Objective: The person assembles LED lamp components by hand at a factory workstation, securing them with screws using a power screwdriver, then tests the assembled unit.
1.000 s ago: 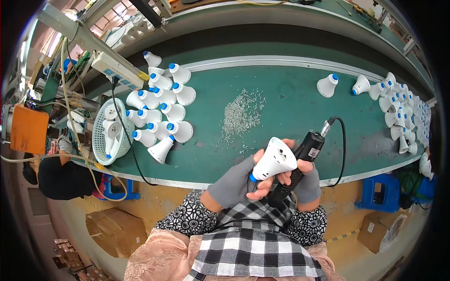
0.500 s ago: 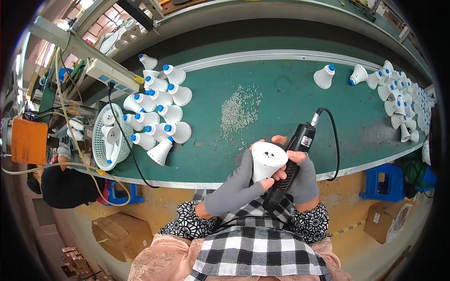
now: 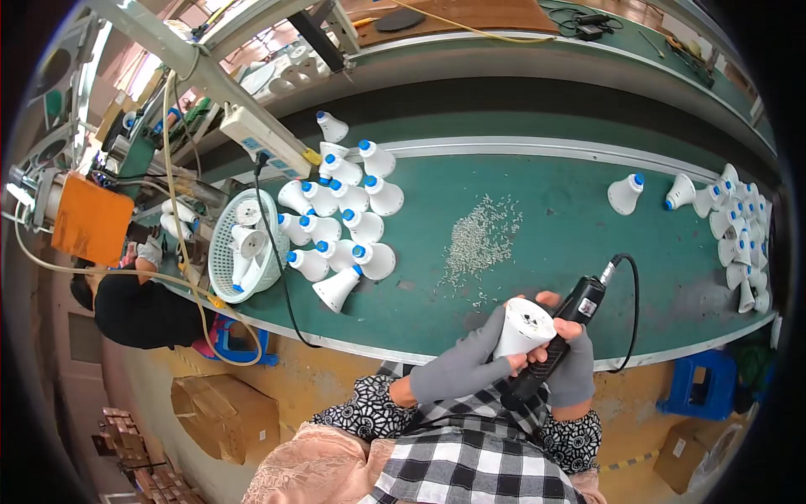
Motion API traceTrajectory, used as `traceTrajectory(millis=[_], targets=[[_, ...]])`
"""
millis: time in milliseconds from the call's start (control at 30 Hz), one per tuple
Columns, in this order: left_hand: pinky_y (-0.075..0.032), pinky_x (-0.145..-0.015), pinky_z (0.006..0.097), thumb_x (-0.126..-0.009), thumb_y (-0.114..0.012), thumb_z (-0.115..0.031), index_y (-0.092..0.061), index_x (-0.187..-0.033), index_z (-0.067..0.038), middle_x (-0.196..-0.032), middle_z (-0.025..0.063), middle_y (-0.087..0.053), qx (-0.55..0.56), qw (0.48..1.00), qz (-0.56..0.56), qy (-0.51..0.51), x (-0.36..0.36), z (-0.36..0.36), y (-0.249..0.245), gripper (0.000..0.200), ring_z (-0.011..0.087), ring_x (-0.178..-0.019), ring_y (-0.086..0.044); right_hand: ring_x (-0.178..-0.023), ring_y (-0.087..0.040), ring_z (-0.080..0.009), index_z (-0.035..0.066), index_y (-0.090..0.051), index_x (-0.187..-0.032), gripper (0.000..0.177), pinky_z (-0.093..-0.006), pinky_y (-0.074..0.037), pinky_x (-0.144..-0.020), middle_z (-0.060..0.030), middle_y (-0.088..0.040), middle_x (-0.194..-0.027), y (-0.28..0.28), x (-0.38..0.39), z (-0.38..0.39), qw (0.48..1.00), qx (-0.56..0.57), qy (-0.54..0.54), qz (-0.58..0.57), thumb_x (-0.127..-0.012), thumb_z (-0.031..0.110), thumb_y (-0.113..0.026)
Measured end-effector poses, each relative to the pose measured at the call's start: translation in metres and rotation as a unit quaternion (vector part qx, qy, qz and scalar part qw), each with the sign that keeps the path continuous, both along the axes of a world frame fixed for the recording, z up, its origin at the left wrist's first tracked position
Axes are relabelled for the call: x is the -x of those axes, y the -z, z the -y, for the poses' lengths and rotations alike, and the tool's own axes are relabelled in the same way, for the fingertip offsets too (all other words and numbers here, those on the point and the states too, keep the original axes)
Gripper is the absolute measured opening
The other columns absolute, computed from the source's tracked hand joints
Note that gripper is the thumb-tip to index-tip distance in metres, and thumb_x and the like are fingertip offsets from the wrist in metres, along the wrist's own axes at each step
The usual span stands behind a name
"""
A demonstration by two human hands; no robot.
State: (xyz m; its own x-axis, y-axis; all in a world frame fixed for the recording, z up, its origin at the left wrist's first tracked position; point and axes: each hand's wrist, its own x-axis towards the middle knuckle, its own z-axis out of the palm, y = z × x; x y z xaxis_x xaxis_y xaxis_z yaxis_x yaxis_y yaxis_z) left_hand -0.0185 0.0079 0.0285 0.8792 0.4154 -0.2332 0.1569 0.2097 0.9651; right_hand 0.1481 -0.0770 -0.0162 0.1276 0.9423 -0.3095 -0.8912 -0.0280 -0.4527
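Note:
My left hand (image 3: pixel 470 365), in a grey fingerless glove, holds a white cone-shaped housing (image 3: pixel 522 329) with its wide open end turned up. My right hand (image 3: pixel 573 370), gloved the same way, grips a black corded electric screwdriver (image 3: pixel 558 340) right beside the housing. Both hands are over the near edge of the green workbench (image 3: pixel 546 252). A pile of small screws (image 3: pixel 478 239) lies on the bench just beyond them.
A cluster of white housings with blue tips (image 3: pixel 344 223) lies to the left, beside a white basket (image 3: pixel 243 244) with more parts. Several more housings (image 3: pixel 730 223) are heaped at the right. A power strip (image 3: pixel 264 143) hangs at the left. Another person (image 3: pixel 138 307) sits lower left.
The housing has turned from lying sideways with its blue tip showing to standing with its open end up. The view has shifted, so bench and hands sit lower and further right.

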Motion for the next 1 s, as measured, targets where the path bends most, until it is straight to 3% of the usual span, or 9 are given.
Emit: traceTrajectory(millis=[167, 267, 300, 533, 733, 800, 867, 1000], targets=[[-0.050, -0.084, 0.0304, -0.096, -0.054, -0.021, -0.015, -0.150, 0.000, -0.117, 0.0101, -0.057, -0.020, 0.999, -0.041, -0.002, 0.001, -0.002, -0.003, 0.070, 0.0156, -0.092, -0.062, -0.056, -0.057, -0.0168, 0.002, -0.051, -0.123, 0.044, -0.0340, -0.051, -0.052, -0.0066, -0.057, -0.067, 0.005, -0.001, 0.001, 1.000, 0.000, -0.001, 0.002, -0.084, 0.020, -0.060], [-0.048, -0.089, 0.0317, -0.094, -0.057, -0.024, -0.022, -0.147, 0.000, -0.121, 0.0119, -0.056, -0.048, 0.996, -0.075, 0.014, 0.000, -0.003, 0.008, 0.068, 0.0173, -0.100, -0.060, -0.057, -0.057, -0.0186, 0.004, -0.051, -0.124, 0.044, -0.0355, -0.051, -0.054, -0.0084, -0.058, -0.069, -0.009, 0.005, 0.003, 0.997, 0.059, 0.031, 0.039, -0.085, 0.021, -0.061], [-0.047, -0.090, 0.0407, -0.093, -0.056, -0.024, -0.013, -0.149, -0.005, -0.114, 0.0211, -0.056, -0.107, 0.993, -0.043, 0.001, 0.000, -0.001, 0.012, 0.072, 0.0307, -0.103, -0.061, -0.060, -0.058, -0.0195, 0.005, -0.051, -0.125, 0.045, -0.0372, -0.052, -0.056, -0.0097, -0.058, -0.071, -0.003, 0.001, 0.005, 0.998, 0.049, 0.012, 0.033, -0.085, 0.023, -0.061], [-0.042, -0.099, 0.0346, -0.093, -0.059, -0.024, -0.034, -0.141, -0.001, -0.130, 0.0132, -0.050, -0.016, 0.999, -0.047, -0.003, -0.004, -0.003, 0.005, 0.059, 0.0200, -0.119, -0.050, -0.054, -0.054, -0.0148, 0.001, -0.050, -0.123, 0.049, -0.0294, -0.047, -0.053, -0.0113, -0.062, -0.079, -0.004, 0.005, 0.007, 0.996, 0.082, 0.028, 0.032, -0.082, 0.026, -0.062], [-0.048, -0.086, 0.0346, -0.093, -0.056, -0.020, -0.018, -0.147, -0.005, -0.110, 0.0121, -0.059, -0.157, 0.988, 0.006, -0.008, -0.002, -0.002, 0.029, 0.067, 0.0190, -0.095, -0.061, -0.055, -0.053, -0.0154, 0.001, -0.050, -0.123, 0.048, -0.0309, -0.046, -0.053, -0.0106, -0.059, -0.070, -0.020, 0.007, -0.001, 0.999, 0.029, 0.012, 0.043, -0.083, 0.026, -0.061], [-0.049, -0.085, 0.0341, -0.093, -0.056, -0.019, -0.020, -0.146, -0.005, -0.110, 0.0118, -0.059, -0.149, 0.988, 0.026, -0.011, -0.004, 0.001, 0.031, 0.066, 0.0181, -0.095, -0.061, -0.055, -0.053, -0.0168, 0.002, -0.050, -0.123, 0.047, -0.0330, -0.047, -0.053, -0.0100, -0.057, -0.068, -0.021, 0.007, -0.001, 0.999, 0.005, 0.015, 0.034, -0.083, 0.026, -0.061], [-0.049, -0.086, 0.0338, -0.093, -0.057, -0.019, -0.023, -0.145, -0.005, -0.110, 0.0118, -0.059, -0.053, 0.998, 0.026, -0.001, -0.003, -0.001, 0.028, 0.064, 0.0178, -0.096, -0.061, -0.055, -0.052, -0.0183, 0.002, -0.051, -0.123, 0.046, -0.0351, -0.047, -0.054, -0.0095, -0.056, -0.067, -0.013, 0.008, 0.001, 1.000, -0.007, 0.021, 0.016, -0.084, 0.026, -0.060], [-0.049, -0.086, 0.0339, -0.093, -0.058, -0.019, -0.026, -0.144, -0.004, -0.114, 0.0118, -0.058, -0.054, 0.998, 0.027, 0.012, -0.004, -0.001, 0.032, 0.062, 0.0180, -0.097, -0.061, -0.057, -0.053, -0.0197, 0.003, -0.048, -0.126, 0.048, -0.0360, -0.047, -0.055, -0.0094, -0.054, -0.066, -0.005, 0.002, 0.002, 0.999, -0.019, 0.000, 0.046, -0.085, 0.027, -0.058]])
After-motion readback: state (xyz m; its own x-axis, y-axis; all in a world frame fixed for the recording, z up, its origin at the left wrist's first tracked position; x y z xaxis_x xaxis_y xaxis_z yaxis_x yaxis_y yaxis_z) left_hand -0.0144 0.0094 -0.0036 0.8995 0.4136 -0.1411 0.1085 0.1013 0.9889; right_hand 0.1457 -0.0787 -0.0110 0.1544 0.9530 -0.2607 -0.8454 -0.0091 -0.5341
